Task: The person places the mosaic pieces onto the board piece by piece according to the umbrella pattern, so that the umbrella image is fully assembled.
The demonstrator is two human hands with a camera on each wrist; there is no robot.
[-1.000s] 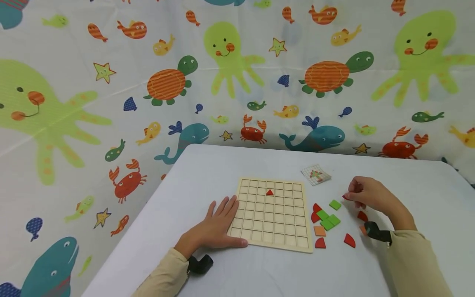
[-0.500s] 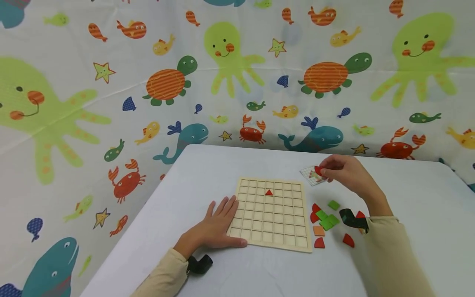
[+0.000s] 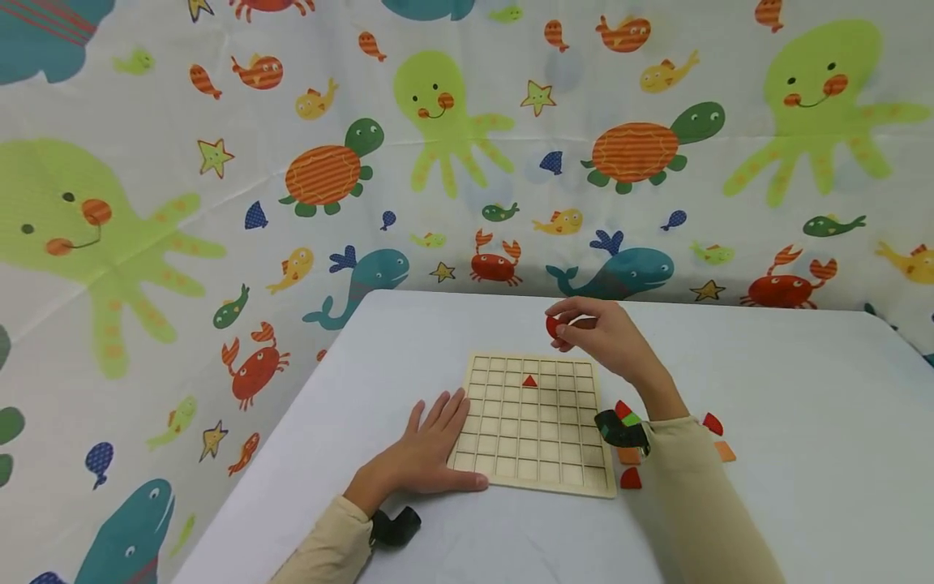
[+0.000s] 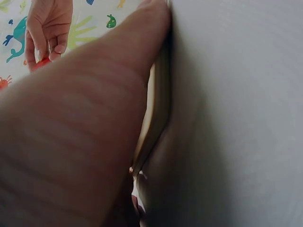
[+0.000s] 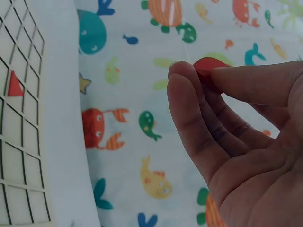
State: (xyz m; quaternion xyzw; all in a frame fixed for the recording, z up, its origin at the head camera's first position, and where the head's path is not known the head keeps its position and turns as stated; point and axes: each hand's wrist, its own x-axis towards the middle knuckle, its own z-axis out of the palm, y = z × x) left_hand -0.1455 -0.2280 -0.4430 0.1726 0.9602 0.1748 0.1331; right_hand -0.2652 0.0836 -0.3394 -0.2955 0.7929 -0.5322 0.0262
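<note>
A wooden grid board (image 3: 511, 446) lies on the white table, with one small red triangle (image 3: 529, 380) in a cell near its far edge. My left hand (image 3: 419, 462) lies along the board's left side, fingers straight and spread, the thumb by the near left corner. Above the far edge of the board, my right hand (image 3: 609, 337) pinches a red quarter-circle piece (image 3: 552, 327) between thumb and fingers. In the right wrist view that red piece (image 5: 208, 66) shows partly, covered by the fingertips.
Right of the board lie a red quarter-circle (image 3: 631, 478), an orange square (image 3: 629, 456) and a green piece (image 3: 631, 419), partly behind the right wrist. Farther right are another red quarter-circle (image 3: 713, 423) and orange piece (image 3: 725, 451). A sea-animal curtain (image 3: 467, 211) hangs behind the table.
My right hand has carried the red quarter-circle from the loose pieces, past the printed card, leftward to above the board's far edge. The card is now hidden. The left hand stays put.
</note>
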